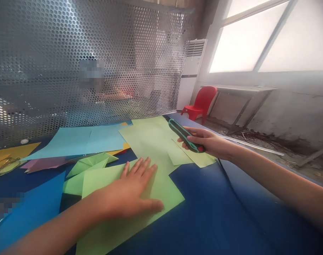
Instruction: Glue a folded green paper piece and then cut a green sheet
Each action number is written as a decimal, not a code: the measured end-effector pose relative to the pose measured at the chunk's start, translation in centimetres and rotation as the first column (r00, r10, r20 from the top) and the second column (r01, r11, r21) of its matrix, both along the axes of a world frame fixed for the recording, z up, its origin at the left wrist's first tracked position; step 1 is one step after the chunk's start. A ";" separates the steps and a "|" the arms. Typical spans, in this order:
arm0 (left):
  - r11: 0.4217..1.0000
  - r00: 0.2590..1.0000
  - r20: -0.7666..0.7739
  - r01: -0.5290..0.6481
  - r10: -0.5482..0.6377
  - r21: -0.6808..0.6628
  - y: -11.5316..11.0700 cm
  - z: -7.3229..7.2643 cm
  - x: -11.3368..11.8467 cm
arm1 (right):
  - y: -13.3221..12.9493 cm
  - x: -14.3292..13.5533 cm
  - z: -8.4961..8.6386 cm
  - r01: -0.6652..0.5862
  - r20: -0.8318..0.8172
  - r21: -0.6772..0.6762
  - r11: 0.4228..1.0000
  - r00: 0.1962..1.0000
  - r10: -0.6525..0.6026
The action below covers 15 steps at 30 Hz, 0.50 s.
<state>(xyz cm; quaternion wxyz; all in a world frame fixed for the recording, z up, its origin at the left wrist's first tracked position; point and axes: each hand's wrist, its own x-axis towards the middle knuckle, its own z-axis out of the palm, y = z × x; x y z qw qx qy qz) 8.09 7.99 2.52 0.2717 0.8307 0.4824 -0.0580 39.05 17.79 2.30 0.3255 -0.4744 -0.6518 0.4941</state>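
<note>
My left hand (132,191) lies flat on a light green sheet of paper (166,193), fingers a little spread and thumb out to the right. A black and teal utility knife (184,136) is in my right hand (204,141), raised above the table; no blade can be made out. Beneath it are another pale green sheet (148,132) and some smaller green paper pieces (201,156). Left of my left hand sits a folded green paper shape (91,163), partly overlapped by the sheet.
Light blue sheets (76,140), a pink paper (46,163), a darker blue sheet (41,205) and yellow paper (26,148) cover the blue table's (204,212) left side. A perforated metal screen (111,53) stands behind, a person beyond it. A dark cable (230,182) crosses the right.
</note>
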 end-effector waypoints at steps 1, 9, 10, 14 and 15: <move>1.000 1.000 -0.003 -0.010 0.010 0.002 0.0 0.0 0.1 | 0.2 0.0 -0.2 0.017 -0.002 0.012 1.000 1.000 -0.017; 0.988 0.994 -0.027 -0.103 0.107 0.113 0.9 0.1 -0.3 | 0.6 -0.8 -1.6 0.097 -0.032 0.065 0.993 0.995 -0.095; 0.983 0.991 -0.024 -0.127 0.132 0.131 1.0 0.0 -0.4 | 0.4 -0.9 -1.5 0.095 -0.037 0.063 0.993 0.995 -0.093; 0.956 0.975 0.024 -0.223 0.223 0.191 1.5 -0.4 -0.7 | -0.2 -1.1 -1.0 0.090 -0.056 0.040 0.995 0.995 -0.088; 0.947 0.970 0.041 -0.244 0.241 0.209 1.6 -0.6 -0.7 | -0.2 -1.1 -0.9 0.091 -0.060 0.034 0.995 0.994 -0.089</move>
